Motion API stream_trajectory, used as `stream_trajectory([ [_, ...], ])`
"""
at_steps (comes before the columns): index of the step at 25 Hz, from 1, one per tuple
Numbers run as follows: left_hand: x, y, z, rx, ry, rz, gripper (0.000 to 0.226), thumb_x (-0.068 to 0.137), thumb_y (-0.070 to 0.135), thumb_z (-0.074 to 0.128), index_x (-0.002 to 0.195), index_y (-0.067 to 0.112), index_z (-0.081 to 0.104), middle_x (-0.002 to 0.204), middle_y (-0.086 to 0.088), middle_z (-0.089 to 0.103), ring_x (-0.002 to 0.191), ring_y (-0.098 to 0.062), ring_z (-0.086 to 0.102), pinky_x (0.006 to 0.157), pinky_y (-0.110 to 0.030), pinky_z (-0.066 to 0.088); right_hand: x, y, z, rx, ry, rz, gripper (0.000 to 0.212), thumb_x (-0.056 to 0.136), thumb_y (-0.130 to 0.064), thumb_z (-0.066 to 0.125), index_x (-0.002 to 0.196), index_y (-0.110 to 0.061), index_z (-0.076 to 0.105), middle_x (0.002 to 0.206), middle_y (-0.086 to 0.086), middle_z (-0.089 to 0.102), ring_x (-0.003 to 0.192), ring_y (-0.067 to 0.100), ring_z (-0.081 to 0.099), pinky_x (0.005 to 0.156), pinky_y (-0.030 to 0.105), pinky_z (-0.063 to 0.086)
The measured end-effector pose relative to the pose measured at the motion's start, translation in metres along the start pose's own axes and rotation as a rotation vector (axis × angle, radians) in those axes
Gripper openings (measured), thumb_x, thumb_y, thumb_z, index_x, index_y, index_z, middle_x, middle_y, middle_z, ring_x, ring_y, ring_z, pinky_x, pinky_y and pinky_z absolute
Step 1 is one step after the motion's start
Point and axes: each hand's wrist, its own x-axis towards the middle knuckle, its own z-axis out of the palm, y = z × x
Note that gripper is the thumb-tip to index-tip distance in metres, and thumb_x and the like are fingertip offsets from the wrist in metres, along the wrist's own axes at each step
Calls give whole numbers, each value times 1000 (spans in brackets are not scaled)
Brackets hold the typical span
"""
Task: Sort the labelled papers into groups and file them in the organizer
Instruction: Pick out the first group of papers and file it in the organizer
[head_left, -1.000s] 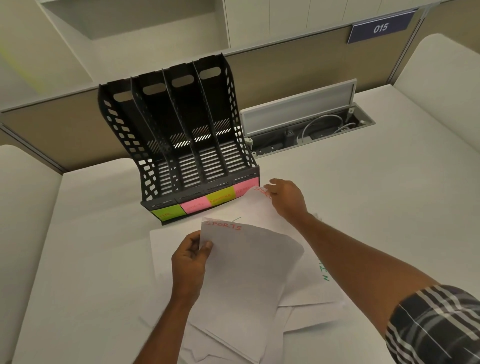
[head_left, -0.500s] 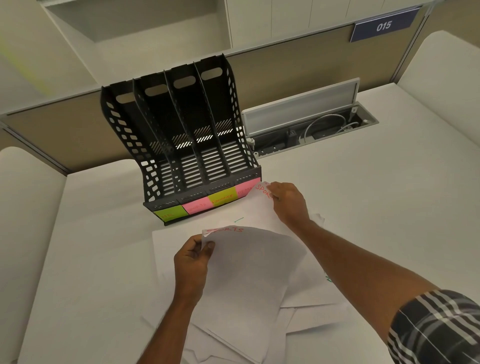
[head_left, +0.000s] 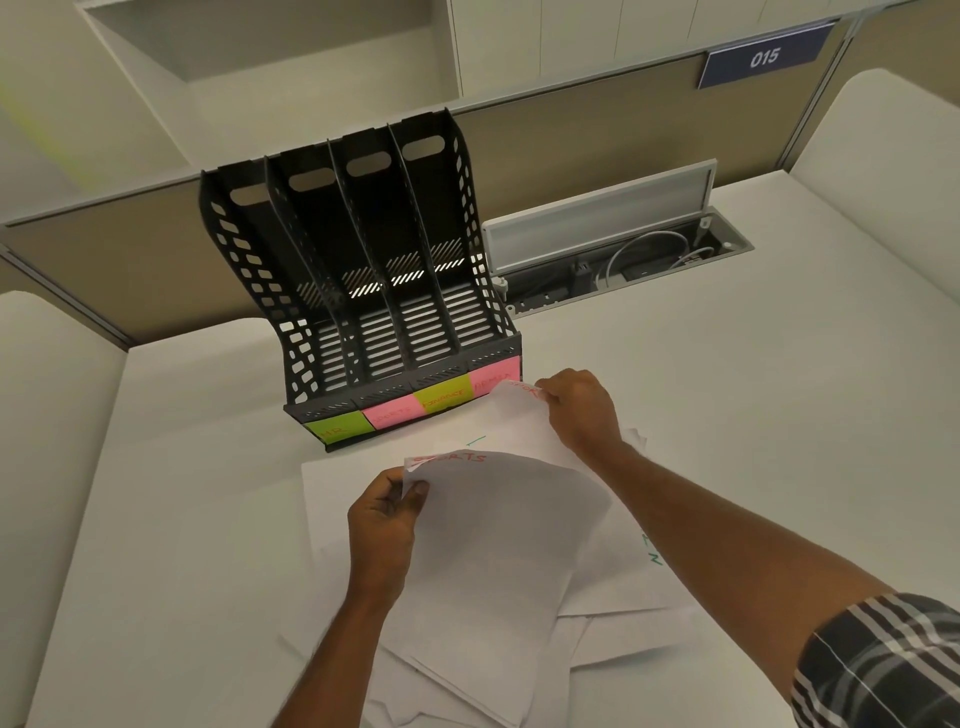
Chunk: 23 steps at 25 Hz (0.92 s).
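A black four-slot organizer (head_left: 358, 291) stands at the back of the desk, its slots holding no paper, with green, pink, yellow and pink sticky labels along its front. My left hand (head_left: 384, 519) pinches the top corner of a white sheet marked SPORTS (head_left: 498, 561) in red, held above the loose paper pile (head_left: 613, 623). My right hand (head_left: 582, 410) grips the top edge of a second sheet with red lettering (head_left: 514, 421), lifted just in front of the organizer's right end.
An open cable hatch (head_left: 613, 260) with wires sits in the desk right of the organizer. A partition wall (head_left: 571, 135) runs behind. Bare white desk surface (head_left: 753, 405) lies to the right and left of the pile.
My right hand has raised its sheet slightly, curling the top edge up near the organizer's right label. My left hand keeps its SPORTS sheet almost still.
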Motion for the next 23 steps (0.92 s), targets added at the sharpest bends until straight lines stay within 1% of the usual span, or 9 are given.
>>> stream_trajectory([
  [1, 0, 0, 2, 3, -6, -1, 32, 91, 1, 64, 104, 30, 70, 101, 19, 75, 100, -6, 68, 82, -13, 55, -4, 0, 0, -10, 5, -25, 25, 95, -12, 63, 117, -11, 74, 110, 14, 74, 97, 33, 64, 79, 30, 49],
  [3, 1, 1, 4, 3, -18, -2, 32, 92, 2, 64, 103, 31, 70, 101, 20, 75, 100, -6, 68, 81, -13, 55, -9, -2, -1, -24, -7, -49, 31, 94, -9, 62, 124, -11, 70, 120, 13, 71, 105, 34, 65, 88, 36, 53],
  [7, 1, 1, 6, -1, -20, -8, 32, 92, 2, 64, 104, 30, 70, 101, 19, 75, 100, -6, 68, 81, -13, 55, -14, -4, -4, -36, 54, -75, 35, 88, -4, 70, 123, -9, 70, 125, 19, 68, 115, 40, 62, 92, 46, 53],
  [10, 2, 2, 4, 4, -14, -15, 33, 92, 1, 64, 104, 32, 69, 100, 21, 75, 100, -5, 68, 81, -12, 55, -16, -8, -4, -17, -9, -27, 39, 93, -7, 63, 132, -9, 63, 129, 16, 66, 118, 37, 59, 95, 42, 51],
  [13, 2, 2, 3, 12, -10, -19, 34, 92, 2, 64, 104, 32, 69, 100, 22, 75, 100, -4, 68, 80, -12, 55, -9, -7, -1, 22, -53, 127, 46, 97, -15, 60, 141, -6, 53, 137, 14, 60, 125, 33, 54, 105, 39, 43],
  [14, 3, 2, 3, 12, -11, -18, 33, 92, 2, 63, 105, 32, 69, 100, 21, 75, 100, -4, 68, 80, -12, 55, -4, -6, 0, 21, -81, 155, 46, 97, -18, 60, 141, -6, 52, 137, 14, 60, 124, 32, 54, 105, 38, 43],
  [16, 3, 2, 3, 15, -12, -14, 33, 92, 2, 63, 105, 31, 69, 101, 21, 75, 101, -4, 68, 80, -12, 54, 4, -5, 0, 9, -130, 172, 44, 97, -23, 60, 138, -8, 55, 131, 12, 64, 117, 31, 57, 99, 35, 45],
  [19, 3, 3, 3, 17, -11, -13, 33, 92, 2, 63, 105, 32, 69, 100, 23, 74, 100, -3, 68, 79, -10, 54, 12, -3, 1, 9, -113, 161, 34, 95, -22, 62, 126, -8, 65, 120, 13, 69, 108, 31, 59, 90, 33, 47],
  [23, 5, 4, 2, 18, -7, -12, 34, 92, 1, 63, 104, 32, 70, 101, 19, 75, 101, -6, 68, 81, -12, 54, 12, -3, 9, -6, -109, 162, 33, 93, -22, 66, 122, -7, 70, 118, 14, 64, 109, 31, 53, 88, 32, 46],
])
